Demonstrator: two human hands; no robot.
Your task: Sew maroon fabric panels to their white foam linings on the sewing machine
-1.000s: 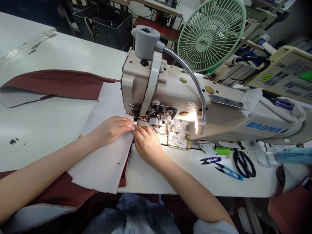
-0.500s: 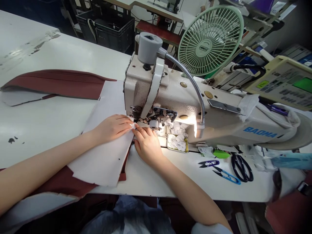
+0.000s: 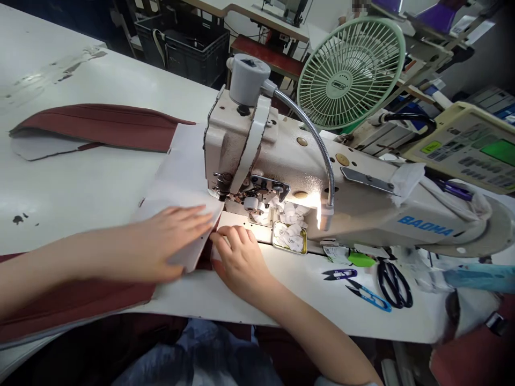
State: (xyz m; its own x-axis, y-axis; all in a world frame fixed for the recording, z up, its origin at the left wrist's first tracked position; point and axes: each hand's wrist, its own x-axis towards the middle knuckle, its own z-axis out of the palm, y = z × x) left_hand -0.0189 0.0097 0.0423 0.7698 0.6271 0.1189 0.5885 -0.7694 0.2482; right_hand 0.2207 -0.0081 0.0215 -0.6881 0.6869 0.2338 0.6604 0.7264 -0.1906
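Spreading my left hand (image 3: pixel 171 241), blurred, across the white panel (image 3: pixel 177 161), I had its fingers straight and its thumb set wide of them. My right hand (image 3: pixel 239 257) was bent at the panel's near right edge, fingertips by the red-brown material (image 3: pixel 206 256) under it, though I could not tell whether they pinched it. The panel lay on the white table (image 3: pixel 108 193), its far part beside and beneath the head of the sewing machine (image 3: pixel 289 155).
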